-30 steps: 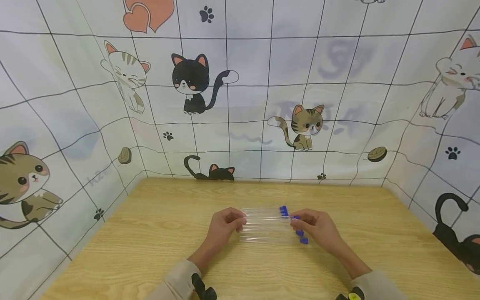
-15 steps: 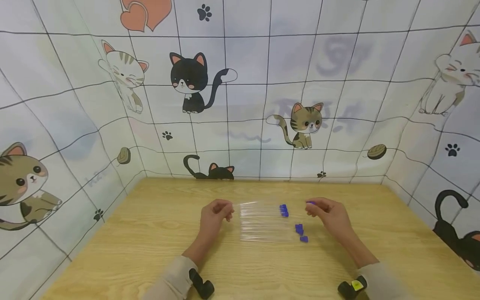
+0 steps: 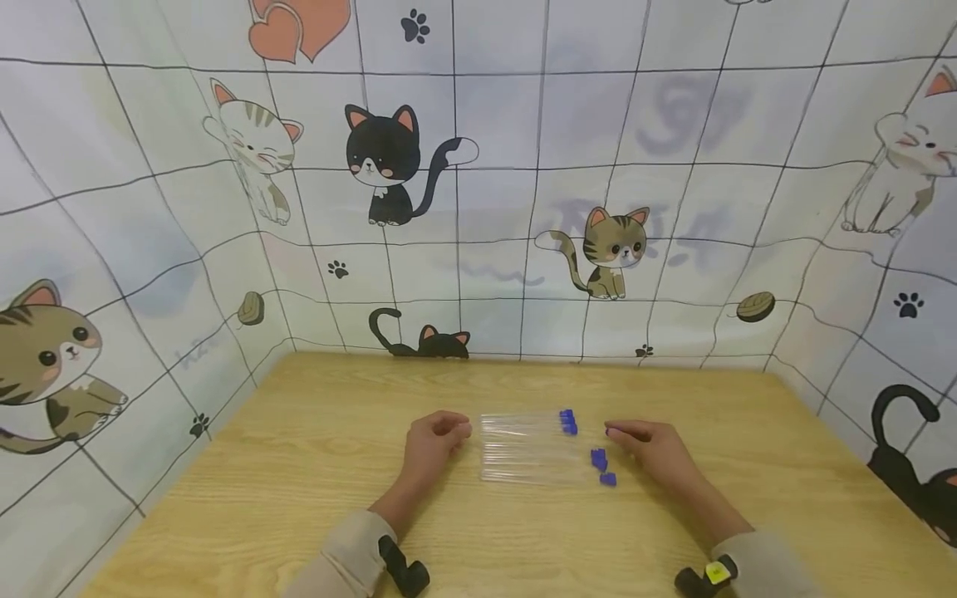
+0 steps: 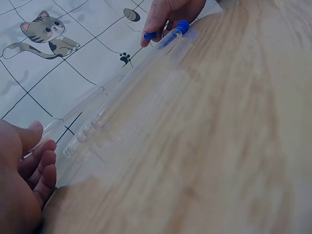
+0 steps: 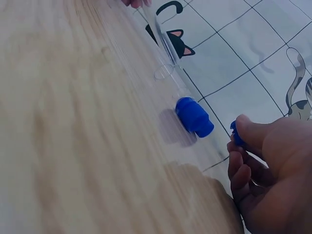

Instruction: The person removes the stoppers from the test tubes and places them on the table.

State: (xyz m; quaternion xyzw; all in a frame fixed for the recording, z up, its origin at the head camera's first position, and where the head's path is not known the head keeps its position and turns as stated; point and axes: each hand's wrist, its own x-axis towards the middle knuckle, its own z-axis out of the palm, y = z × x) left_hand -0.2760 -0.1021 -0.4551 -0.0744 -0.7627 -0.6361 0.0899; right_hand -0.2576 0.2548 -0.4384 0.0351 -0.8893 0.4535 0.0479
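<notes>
Two hands (image 3: 437,448) (image 3: 658,453) grip tube (image 5: 165,43), cap (image 5: 236,132) (wrist label (image 3: 718,571) illegible).

Cannot make out any text: only faint, blurred letter-like shapes (image 3: 691,116) on the cat-print wall covering (image 3: 493,199); likewise a yellow sticker (image 3: 718,572), too small to read.

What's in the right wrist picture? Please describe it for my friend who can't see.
A person's right hand pinches a small blue plastic cap. Nearby, more blue caps lie on a pale wooden table, with clear, thin tubes beyond, before a white wall covering printed with cats.
</notes>
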